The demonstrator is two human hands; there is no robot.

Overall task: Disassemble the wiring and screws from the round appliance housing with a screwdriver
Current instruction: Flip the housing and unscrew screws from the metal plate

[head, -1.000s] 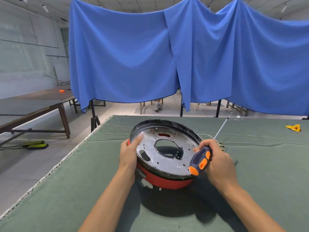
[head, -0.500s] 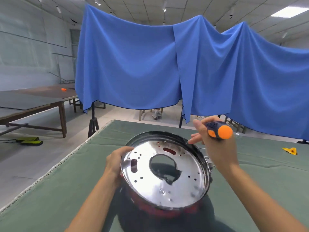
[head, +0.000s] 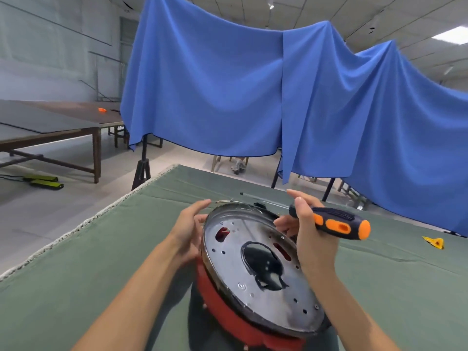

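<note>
blue cloth [head: 228,97] hangs on stands across the back of the room, and a green-covered counter [head: 101,249] fills the foreground. on the counter stands the round appliance housing [head: 255,269], tilted up with its shiny metal plate facing the camera; its outer shell is red along the lower rim. the plate has a large dark opening near its middle, two red-lit slots and many small holes, with a few small screw heads near the lower edge.

the left hand [head: 187,231] is against the housing's upper left rim, fingers [head: 201,205] fairly straight and spread, the palm beside the rim rather than curled round it. the right hand [head: 307,239] is at the upper right rim and grips the screwdriver [head: 334,224]; its black-and-orange handle lies roughly level, the butt end pointing right, and the thin shaft runs left behind the housing's top edge. the index finger is raised above the handle while the thumb and other fingers hold it.

some thin wire ends show just beyond the housing's top rim, too small to tell more. a yellow scrap [head: 434,243] lies on the counter well to the right. dark wooden tables [head: 50,127] stand at the left, with green-and-black objects [head: 43,181] on the floor beneath.
</note>
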